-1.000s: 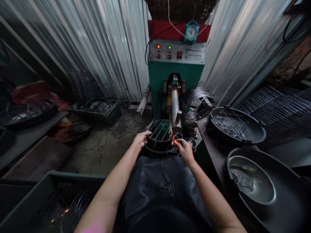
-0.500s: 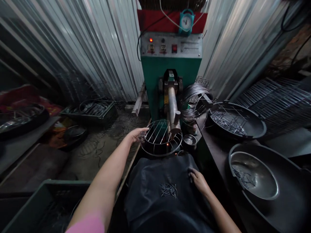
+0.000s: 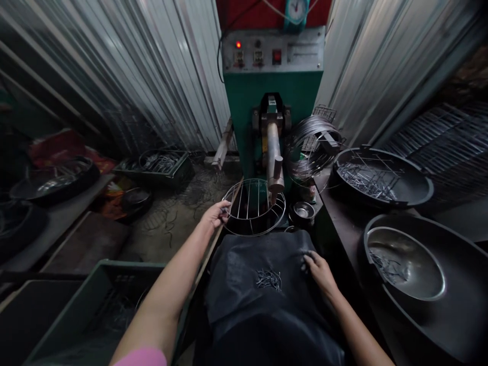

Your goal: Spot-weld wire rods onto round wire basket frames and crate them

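Observation:
My left hand is closed on the rim of a round wire rack, at its left side. The rack has two rings and parallel cross wires, and its right part lies under the electrode arm of a green welding machine. Above the right side of a dark apron, my right hand has its fingers drawn together. Its fingertips are dark and blurred; whatever they may hold cannot be made out. A small heap of short bent wires lies on the apron.
On the right are a wire coil, a small metal bowl, a pan of wire pieces and a steel bowl inside a larger pan. Green crates stand left. A red light glows on the panel.
The view has tipped downward. The rack has turned a little in my left hand, whose fingers have closed more on the rim. Orange glints beneath the electrode are gone. My right hand has shifted slightly.

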Demonstrator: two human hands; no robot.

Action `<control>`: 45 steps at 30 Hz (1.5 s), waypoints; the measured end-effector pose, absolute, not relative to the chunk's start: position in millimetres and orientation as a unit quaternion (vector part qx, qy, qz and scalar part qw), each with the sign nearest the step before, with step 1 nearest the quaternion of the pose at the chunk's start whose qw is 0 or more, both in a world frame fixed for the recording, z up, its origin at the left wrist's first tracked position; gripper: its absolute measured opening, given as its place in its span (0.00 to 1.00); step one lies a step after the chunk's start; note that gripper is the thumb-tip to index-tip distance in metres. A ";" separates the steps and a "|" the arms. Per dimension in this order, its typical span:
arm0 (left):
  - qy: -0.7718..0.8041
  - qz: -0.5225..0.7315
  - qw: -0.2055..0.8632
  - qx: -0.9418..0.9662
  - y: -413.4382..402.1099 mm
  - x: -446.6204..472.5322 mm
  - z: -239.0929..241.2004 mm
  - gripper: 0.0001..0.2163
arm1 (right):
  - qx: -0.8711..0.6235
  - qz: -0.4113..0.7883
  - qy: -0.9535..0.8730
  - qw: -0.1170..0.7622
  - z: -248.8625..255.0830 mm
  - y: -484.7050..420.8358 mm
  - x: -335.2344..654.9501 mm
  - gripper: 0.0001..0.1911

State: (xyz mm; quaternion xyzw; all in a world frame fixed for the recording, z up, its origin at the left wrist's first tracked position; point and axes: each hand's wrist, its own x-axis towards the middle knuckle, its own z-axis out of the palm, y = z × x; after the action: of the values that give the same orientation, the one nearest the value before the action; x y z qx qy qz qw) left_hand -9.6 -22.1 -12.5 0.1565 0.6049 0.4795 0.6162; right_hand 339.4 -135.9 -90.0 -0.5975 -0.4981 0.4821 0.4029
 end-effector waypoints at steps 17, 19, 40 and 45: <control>0.572 0.589 0.531 0.207 -39.8 12.6 -7.9 0.18 | -0.471 0.454 -0.638 0.406 -11.9 -73.8 248.1 0.08; 0.571 0.589 0.533 0.209 -36.9 12.5 -8.3 0.19 | -0.468 0.462 -0.630 0.414 -9.1 -72.3 248.7 0.08; 0.586 0.559 0.547 0.214 1.1 14.2 -6.6 0.14 | -0.477 0.475 -0.600 0.432 -4.4 -43.7 246.1 0.12; 0.599 0.548 0.552 0.191 9.6 14.5 -9.3 0.14 | -0.478 0.491 -0.585 0.433 0.1 -38.1 245.6 0.12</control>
State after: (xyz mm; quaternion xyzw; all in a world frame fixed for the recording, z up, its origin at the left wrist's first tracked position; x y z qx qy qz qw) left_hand 14.5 9.6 -9.3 0.1905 0.5990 0.5476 0.5522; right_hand 245.6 -38.1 0.1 -0.4784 -0.5853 0.4909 0.4330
